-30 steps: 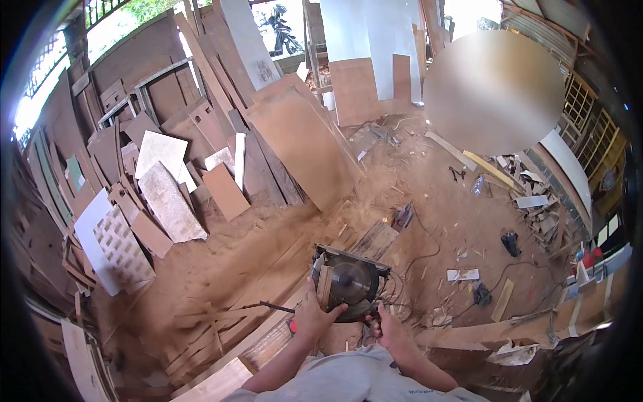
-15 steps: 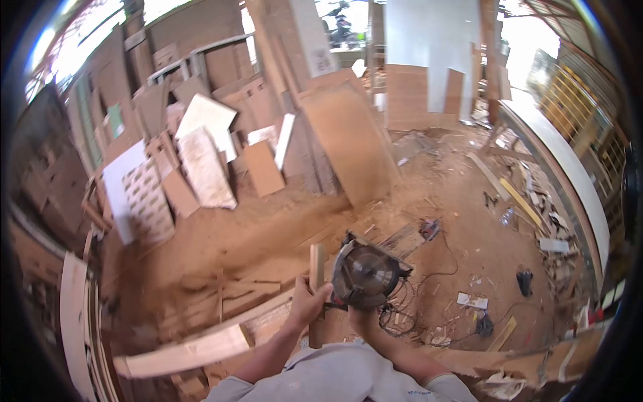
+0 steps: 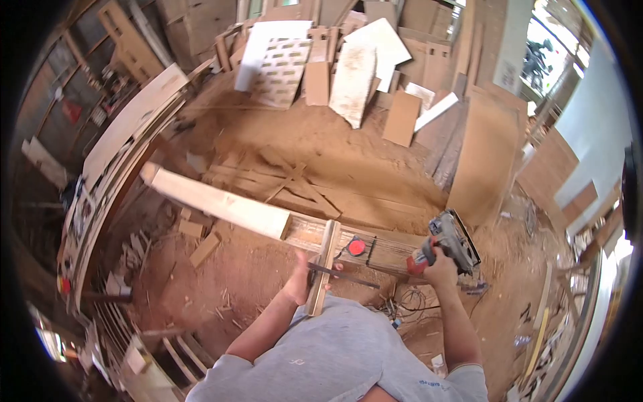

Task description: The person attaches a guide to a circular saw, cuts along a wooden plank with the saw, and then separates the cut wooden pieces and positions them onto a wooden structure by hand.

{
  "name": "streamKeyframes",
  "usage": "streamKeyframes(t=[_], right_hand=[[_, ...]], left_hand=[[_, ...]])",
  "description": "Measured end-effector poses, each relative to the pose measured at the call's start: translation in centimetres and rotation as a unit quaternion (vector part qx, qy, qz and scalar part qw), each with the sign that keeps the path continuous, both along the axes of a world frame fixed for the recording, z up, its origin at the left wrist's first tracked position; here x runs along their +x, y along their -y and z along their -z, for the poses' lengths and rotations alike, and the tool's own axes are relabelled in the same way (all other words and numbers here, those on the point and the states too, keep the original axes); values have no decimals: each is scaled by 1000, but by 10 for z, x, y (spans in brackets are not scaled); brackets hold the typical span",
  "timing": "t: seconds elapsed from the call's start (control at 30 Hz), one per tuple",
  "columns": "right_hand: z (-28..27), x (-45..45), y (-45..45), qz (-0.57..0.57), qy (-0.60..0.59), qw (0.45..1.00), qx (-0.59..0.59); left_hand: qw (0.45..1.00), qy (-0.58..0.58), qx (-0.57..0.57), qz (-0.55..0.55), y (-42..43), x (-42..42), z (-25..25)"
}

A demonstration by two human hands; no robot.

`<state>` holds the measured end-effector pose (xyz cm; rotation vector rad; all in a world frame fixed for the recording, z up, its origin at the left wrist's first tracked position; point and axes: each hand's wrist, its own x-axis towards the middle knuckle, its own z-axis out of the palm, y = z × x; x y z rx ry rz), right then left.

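My left hand (image 3: 298,283) is closed around a short wooden strip (image 3: 327,258), held upright in front of my shirt. A thin dark flat bar (image 3: 358,277) lies across that strip by my fingers; whether I grip it too, I cannot tell. Off to the right, my right hand (image 3: 442,269) grips a circular saw (image 3: 457,242) by its red and black handle. The saw is apart from the strip, at the right end of a worn wooden beam (image 3: 388,253). A round red object (image 3: 357,247) with a dark edge rests on this beam.
A pale timber (image 3: 224,204) extends left along the beam. Loose offcuts (image 3: 204,244) and sawdust litter the ground. Stacked curved boards (image 3: 130,134) stand left, and a leaning brown panel (image 3: 485,151) stands at the back right. Cables (image 3: 418,298) coil below the saw.
My view has swung left and down. The saw, close beside the wooden strip before, is now farther right in my right hand. The dark bar across the strip now shows.
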<state>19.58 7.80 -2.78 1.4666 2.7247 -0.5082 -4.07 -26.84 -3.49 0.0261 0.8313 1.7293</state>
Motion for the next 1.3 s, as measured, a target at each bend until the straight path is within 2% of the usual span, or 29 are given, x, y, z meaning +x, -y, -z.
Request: streamKeyframes(t=[0.07,0.2,0.27,0.3,0.33,0.4,0.47,0.53,0.6,0.7,0.8,0.83,1.03,1.13,1.3], right_hand=[[2,-5,-18,5,-3,1000,-3],[-17,-18,-9,-56,-119,991,-36],[-42,-25,10,-103,-222,966,-87],[-57,-36,26,-116,-239,959,-101],[-74,-48,44,-128,-223,960,-115],[-100,-77,78,-151,-190,961,-135],[-103,-106,105,-190,-177,956,-134],[-113,-139,128,-204,-39,966,-152],[-113,-166,146,-289,-6,950,-121],[-136,-213,173,-364,105,923,-70],[-152,-260,195,-418,153,891,-92],[-161,-265,204,-425,104,896,-78],[-165,-303,224,-435,58,895,-85],[-175,-316,228,-424,71,899,-85],[-169,-321,226,-422,67,902,-67]], left_hand=[[976,-175,-132,2,8,19,12],[960,-175,-164,-145,31,-13,29],[916,-250,-273,-156,42,-60,-1],[905,-300,-241,-184,45,-89,-3],[891,-349,-203,-209,45,-120,-4],[842,-445,-258,-164,43,-185,-28],[804,-528,-222,-161,32,-255,-17],[807,-528,-208,-163,8,-298,-58],[761,-573,-238,-190,-16,-341,-66],[671,-647,-314,-179,-60,-386,-110],[614,-696,-329,-174,-93,-435,-121],[615,-698,-324,-170,-98,-443,-128],[616,-717,-302,-122,-111,-477,-139],[620,-712,-318,-80,-109,-482,-147],[627,-702,-316,-121,-114,-506,-140]])
